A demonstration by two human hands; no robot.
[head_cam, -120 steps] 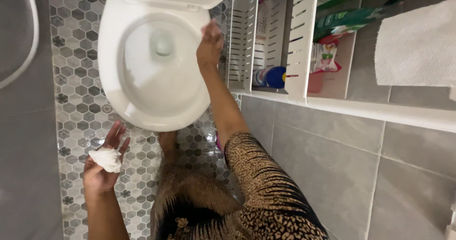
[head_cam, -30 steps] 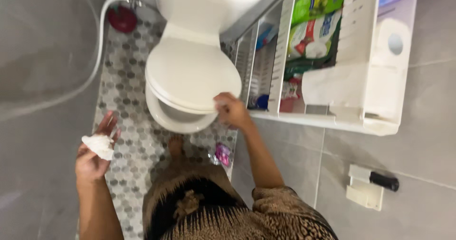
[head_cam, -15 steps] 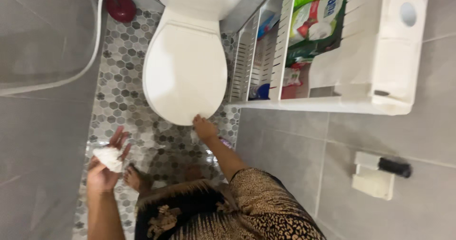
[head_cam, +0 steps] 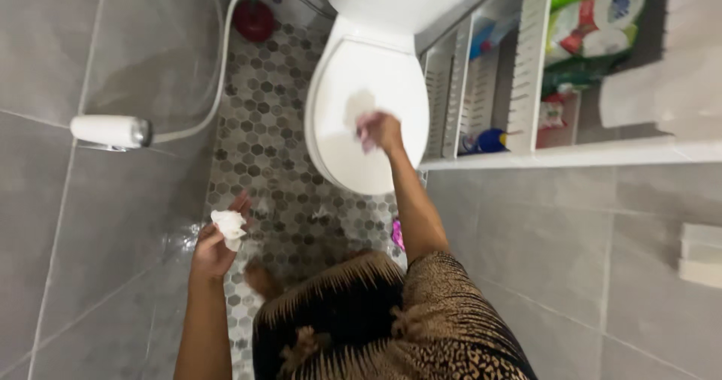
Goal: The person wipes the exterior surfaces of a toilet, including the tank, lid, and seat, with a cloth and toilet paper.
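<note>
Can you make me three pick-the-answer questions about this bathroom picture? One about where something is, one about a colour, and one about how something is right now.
1. Where is the right hand?
A. Over the toilet lid
B. On the shelf
C. On the floor

2. What colour is the round thing on the floor beside the toilet tank?
A. Blue
B. Yellow
C. Red

3. How is the toilet lid?
A. Up
B. Down
C. Taken off

Answers:
1. A, the hand is over the white lid with a wad of paper.
2. C, it shows dark red against the grey tiles.
3. B, the lid lies flat and covers the bowl.

The left hand holds a crumpled white tissue.
</note>
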